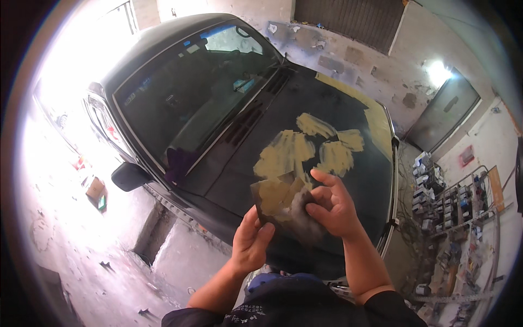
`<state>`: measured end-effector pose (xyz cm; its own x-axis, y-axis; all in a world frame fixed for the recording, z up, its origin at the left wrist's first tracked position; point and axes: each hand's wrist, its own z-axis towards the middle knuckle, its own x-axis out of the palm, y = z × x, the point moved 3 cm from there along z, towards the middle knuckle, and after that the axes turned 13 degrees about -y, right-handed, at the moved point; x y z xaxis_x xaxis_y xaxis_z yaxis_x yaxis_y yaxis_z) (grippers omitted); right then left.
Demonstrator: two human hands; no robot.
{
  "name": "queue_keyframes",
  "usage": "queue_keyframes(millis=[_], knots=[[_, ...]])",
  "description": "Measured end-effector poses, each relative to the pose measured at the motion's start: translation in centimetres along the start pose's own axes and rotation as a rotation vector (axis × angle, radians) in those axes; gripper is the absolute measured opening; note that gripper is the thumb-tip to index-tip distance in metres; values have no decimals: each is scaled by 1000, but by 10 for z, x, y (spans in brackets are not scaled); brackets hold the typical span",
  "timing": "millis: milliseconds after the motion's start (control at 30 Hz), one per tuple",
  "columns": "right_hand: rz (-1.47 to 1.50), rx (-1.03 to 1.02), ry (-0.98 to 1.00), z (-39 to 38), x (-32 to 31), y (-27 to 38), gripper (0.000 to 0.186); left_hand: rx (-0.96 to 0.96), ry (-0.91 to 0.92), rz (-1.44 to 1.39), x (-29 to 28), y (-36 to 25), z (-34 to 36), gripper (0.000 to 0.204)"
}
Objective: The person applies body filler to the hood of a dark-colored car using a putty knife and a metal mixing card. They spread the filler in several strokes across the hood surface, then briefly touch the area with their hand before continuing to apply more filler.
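Note:
A thin, dark flat plate (267, 203) smeared with yellowish filler is in front of my body, over the near side of the car's hood. My left hand (251, 244) grips its lower left edge between thumb and fingers. On the plate's right side, my right hand (336, 210) pinches a grey, fluffy-looking wad (301, 211), perhaps a rag or steel wool; it is smeared by motion. Its index finger points up and away. Beyond my hands, the dark hood (229, 182) carries several dried-looking patches of yellow filler (284, 152).
The car's windshield (190, 92) rises at the far left, with a side mirror (131, 176) sticking out. A yellow strip (378, 128) runs along the hood's far edge. To the right stands a shelf rack (457, 204) crowded with cans. A cardboard box (95, 187) lies on the floor at left.

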<state>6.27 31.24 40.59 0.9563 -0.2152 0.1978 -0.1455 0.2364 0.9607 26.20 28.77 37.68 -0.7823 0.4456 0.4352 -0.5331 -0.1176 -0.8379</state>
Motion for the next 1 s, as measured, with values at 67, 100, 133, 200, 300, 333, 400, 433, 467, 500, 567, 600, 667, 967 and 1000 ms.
queue_keyframes(millis=[67,100,133,200,300,333,400,433,467,500,567,600,667,967,1000], knots=[[-3,-17,22,1,1,2,67,57,-7,313,2,-16,0,45],[3,-17,25,1,3,3,67,62,-5,439,1,-21,0,44],[8,-21,29,1,6,6,68,70,-3,564,2,-25,0,44],[24,-41,47,0,6,9,68,179,2,720,5,-33,1,44],[78,-81,73,1,3,10,67,252,48,830,5,-37,6,45],[111,-83,76,1,2,11,67,261,68,847,5,-39,6,45],[106,-105,51,1,-1,15,66,265,189,918,-1,-29,3,41],[73,-123,24,0,-4,19,66,265,249,955,-3,-24,1,39],[38,-140,-3,0,-7,23,65,147,173,940,-5,-22,-2,37],[-5,-235,11,1,-10,30,63,29,98,921,-6,-20,-5,35],[-94,-425,41,0,-11,45,60,-50,-92,819,-17,-13,-6,29],[-184,-500,72,-3,-7,49,58,-224,-130,540,-35,-1,-10,32],[-382,-636,134,-11,1,58,56,-384,-136,66,-37,0,-10,35],[-476,-417,468,-12,24,47,63,-375,-29,-77,-38,-8,-22,36],[-512,-445,470,-10,20,42,63,-391,-48,-54,-39,-6,-24,35]])
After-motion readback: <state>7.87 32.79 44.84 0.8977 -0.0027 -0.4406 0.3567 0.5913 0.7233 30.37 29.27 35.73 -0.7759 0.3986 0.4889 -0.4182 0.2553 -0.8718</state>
